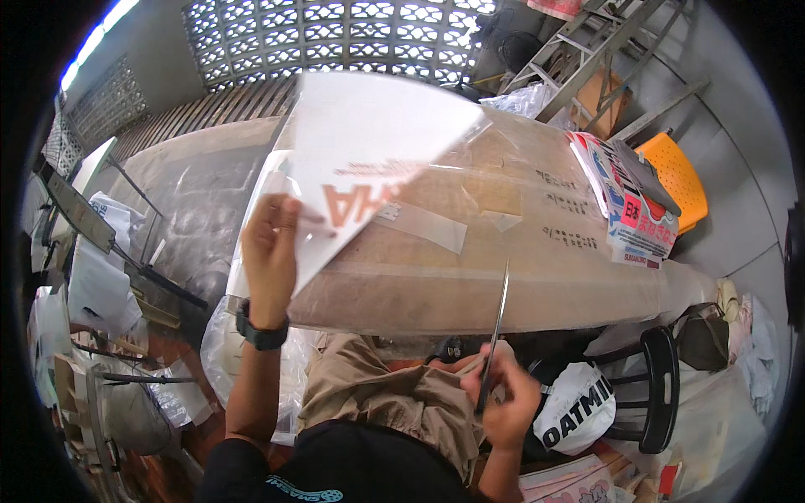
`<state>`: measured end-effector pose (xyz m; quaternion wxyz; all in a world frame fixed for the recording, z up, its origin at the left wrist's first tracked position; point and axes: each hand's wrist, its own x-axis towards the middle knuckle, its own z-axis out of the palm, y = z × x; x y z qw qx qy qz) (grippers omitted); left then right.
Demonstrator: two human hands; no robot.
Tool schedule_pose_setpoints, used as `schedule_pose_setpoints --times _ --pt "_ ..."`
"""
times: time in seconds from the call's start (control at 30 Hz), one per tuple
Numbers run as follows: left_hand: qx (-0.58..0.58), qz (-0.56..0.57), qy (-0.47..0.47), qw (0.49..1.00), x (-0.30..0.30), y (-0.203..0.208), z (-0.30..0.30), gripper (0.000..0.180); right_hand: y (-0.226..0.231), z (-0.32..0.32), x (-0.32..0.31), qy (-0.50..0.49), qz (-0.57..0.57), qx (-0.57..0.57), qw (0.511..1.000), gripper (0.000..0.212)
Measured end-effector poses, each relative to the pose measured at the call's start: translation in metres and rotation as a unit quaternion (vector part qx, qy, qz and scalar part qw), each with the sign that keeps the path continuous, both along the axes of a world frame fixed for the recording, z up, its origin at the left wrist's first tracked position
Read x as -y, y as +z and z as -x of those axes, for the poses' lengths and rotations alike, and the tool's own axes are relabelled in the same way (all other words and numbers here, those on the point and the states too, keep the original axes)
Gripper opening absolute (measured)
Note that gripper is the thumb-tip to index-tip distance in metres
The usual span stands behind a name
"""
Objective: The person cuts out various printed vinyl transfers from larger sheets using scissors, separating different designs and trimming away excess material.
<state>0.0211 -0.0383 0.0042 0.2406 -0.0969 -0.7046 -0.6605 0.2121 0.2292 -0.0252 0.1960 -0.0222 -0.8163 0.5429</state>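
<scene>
Head view, from the left: a cluttered rack (155, 278) carries pale plastic sheeting, and next to it comes the left hand (270, 243), raised above the near left part of the bench (377, 293), with a dark watch (263, 327) on its wrist. That hand is closed at the left edge of a translucent white sheet (360, 126) with orange lettering, its fingers partly showing as a shadow through the material; exactly how the fingertips meet is blurred. Most of the sheet stands up and away from the hand, over the bench, with a long slanting edge running from the far right corner down toward a lower tip just beside the wrist. Right of the sheet's lower part, a pale strip (436, 230) lies on the bench. Farther right and nearer the body, the right hand (501, 390) is wrapped around a slim metal tool (501, 306), its long axis pointing away from the body and slightly right; motion blur hides what kind it is. From that hand the sheet lies ahead and to the left, well apart from the tool's tip, so the left hand is much the nearer. At the far right, printed magazines (627, 197) rest on the bench beside a yellow-orange chair (677, 183).
</scene>
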Motion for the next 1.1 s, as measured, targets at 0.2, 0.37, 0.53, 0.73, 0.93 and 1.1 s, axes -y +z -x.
schedule_pose_setpoints --times 0.2,0.37,0.53,0.73,0.93,1.1 --pt "-0.017 -0.041 0.040 0.998 0.028 0.002 0.013 0.019 0.033 0.156 -0.009 0.152 -0.161 -0.059 0.973 0.046" --pt "-0.034 -0.113 0.050 0.992 0.048 0.002 0.024 0.017 0.021 0.208 -0.014 0.213 -0.283 -0.010 0.935 0.041" --pt "-0.073 -0.130 0.189 0.971 0.141 0.001 0.043 0.017 0.022 0.192 -0.029 0.211 -0.345 0.012 0.915 0.043" --pt "-0.096 -0.127 0.179 0.971 0.187 0.047 0.042 0.016 0.023 0.142 -0.120 0.141 -0.427 0.001 0.893 0.043" --pt "-0.296 0.129 0.226 0.919 0.105 0.111 0.040 0.024 0.030 0.089 -0.257 -0.053 -0.302 0.106 0.946 0.043" --pt "-0.267 0.428 -0.122 0.855 0.012 0.090 0.015 0.009 0.042 0.067 -0.252 -0.134 -0.109 -0.097 0.980 0.045"
